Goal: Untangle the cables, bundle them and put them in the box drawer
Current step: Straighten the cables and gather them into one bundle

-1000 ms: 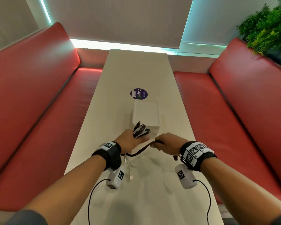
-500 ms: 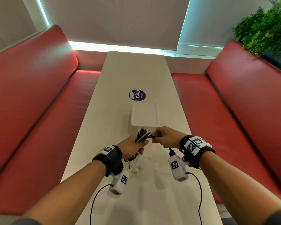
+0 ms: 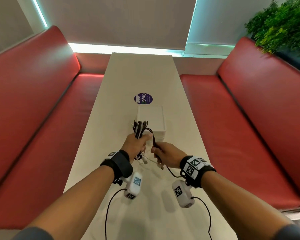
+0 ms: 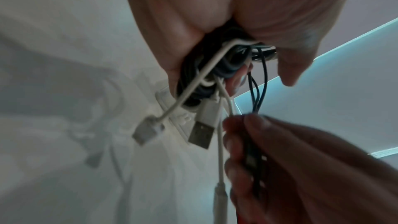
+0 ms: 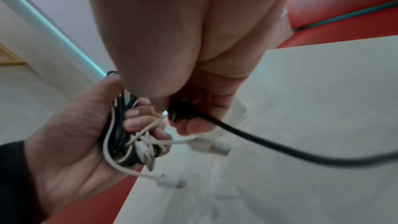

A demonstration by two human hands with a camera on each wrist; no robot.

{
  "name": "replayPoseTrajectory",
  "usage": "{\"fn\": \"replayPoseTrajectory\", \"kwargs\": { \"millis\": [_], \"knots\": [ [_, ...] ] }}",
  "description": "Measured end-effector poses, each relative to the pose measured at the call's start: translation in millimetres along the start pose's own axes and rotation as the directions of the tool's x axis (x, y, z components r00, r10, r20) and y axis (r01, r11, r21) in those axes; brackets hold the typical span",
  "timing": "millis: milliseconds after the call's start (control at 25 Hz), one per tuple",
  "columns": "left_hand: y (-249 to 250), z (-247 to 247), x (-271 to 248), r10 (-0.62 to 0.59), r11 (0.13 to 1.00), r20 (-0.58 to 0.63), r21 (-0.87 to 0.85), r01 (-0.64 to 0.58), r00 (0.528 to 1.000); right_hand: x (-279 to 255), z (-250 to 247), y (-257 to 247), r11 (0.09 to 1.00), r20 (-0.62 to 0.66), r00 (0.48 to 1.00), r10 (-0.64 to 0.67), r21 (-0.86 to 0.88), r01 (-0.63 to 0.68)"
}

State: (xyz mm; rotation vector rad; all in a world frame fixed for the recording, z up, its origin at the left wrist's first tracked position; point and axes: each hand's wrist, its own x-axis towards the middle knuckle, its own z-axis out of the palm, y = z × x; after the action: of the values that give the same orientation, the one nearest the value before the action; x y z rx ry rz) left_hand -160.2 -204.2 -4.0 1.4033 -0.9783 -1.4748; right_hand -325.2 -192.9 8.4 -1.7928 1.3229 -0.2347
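The left hand (image 3: 134,144) is curled tight round a bundle (image 3: 139,129) of black and white cables, held above the desk (image 3: 142,71) just in front of the box (image 3: 151,118). The bundle's looped ends stick up past the knuckles; from below, the left wrist view shows smooth round cords packed in the fist, with a flat metal USB plug (image 4: 201,134) and a white moulded plug (image 4: 147,130) dangling beneath.

The right hand (image 3: 166,155) is closed on a black cable (image 3: 152,137) that arcs up from the bundle, over the left thumb and down into its fist. In the right wrist view this matte black cable (image 5: 280,147) leaves the fingers and sweeps off the right edge, its far end cut off. A white plug (image 5: 210,146) hangs just below, blurred.

The box is white, rectangular with rounded corners and a smooth lid; its near face is hidden behind the cables and hands, so the drawer cannot be made out. Beyond it lies a round purple sticker (image 3: 143,98) on the pale, matte desk. Glossy red padded benches (image 3: 33,101) flank the desk, and a leafy green plant (image 3: 282,25) sits top right. How many cables are in the bundle is hard to tell.
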Motion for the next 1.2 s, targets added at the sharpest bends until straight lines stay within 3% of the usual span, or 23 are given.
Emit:
{"fn": "replayPoseTrajectory", "kwargs": {
  "millis": [80, 240, 320, 520, 720, 880, 1000, 1120, 1200],
  "knots": [
    [-3.6, 5.2, -5.6, -0.010, 0.998, 0.042, 0.066, 0.007, 0.999, -1.4, 6.6, -6.5, 0.992, -0.071, 0.992, -0.106, -0.081, 0.100],
    [-12.6, 6.9, 0.0, -0.141, 0.984, 0.038, 0.111, 0.136, 0.989, -1.9, 17.6, -9.8, 0.944, -0.014, 0.981, -0.195, -0.276, 0.184],
    [-13.9, 5.3, 5.3, -0.137, 0.981, -0.010, 0.135, 0.137, 0.990, -2.3, 20.2, -9.7, 0.952, 0.000, 0.981, -0.192, -0.245, 0.186],
    [1.9, -8.5, 21.6, 0.014, 0.994, -0.179, 0.111, 0.006, 0.984, -0.9, 16.4, -11.0, 0.976, 0.007, 0.988, -0.151, -0.155, 0.151],
    [11.2, -12.2, 19.4, 0.058, 0.998, -0.038, 0.021, -0.057, 0.998, -2.6, 13.5, -1.6, 0.988, -0.019, 0.996, -0.090, -0.127, 0.087],
    [11.4, -4.2, 14.6, 0.003, 0.999, -0.075, -0.037, -0.006, 0.997, -5.5, 14.7, -1.0, 0.985, 0.087, 0.996, -0.035, -0.164, 0.049],
    [15.4, -18.3, 14.9, -0.009, 0.989, -0.082, 0.143, 0.020, 0.997, -13.3, 3.8, 12.4, 0.962, 0.138, 0.989, 0.052, -0.274, -0.012],
    [16.3, -32.4, 5.6, 0.004, 0.893, 0.042, 0.449, -0.023, 0.999, -19.7, -16.1, 26.3, 0.965, 0.135, 0.973, 0.185, -0.213, -0.153],
    [11.4, -26.7, -4.6, -0.043, 0.853, 0.144, 0.520, -0.039, 0.989, -16.4, -26.3, 24.6, 0.947, 0.110, 0.978, 0.179, -0.289, -0.140]
  ]
}}
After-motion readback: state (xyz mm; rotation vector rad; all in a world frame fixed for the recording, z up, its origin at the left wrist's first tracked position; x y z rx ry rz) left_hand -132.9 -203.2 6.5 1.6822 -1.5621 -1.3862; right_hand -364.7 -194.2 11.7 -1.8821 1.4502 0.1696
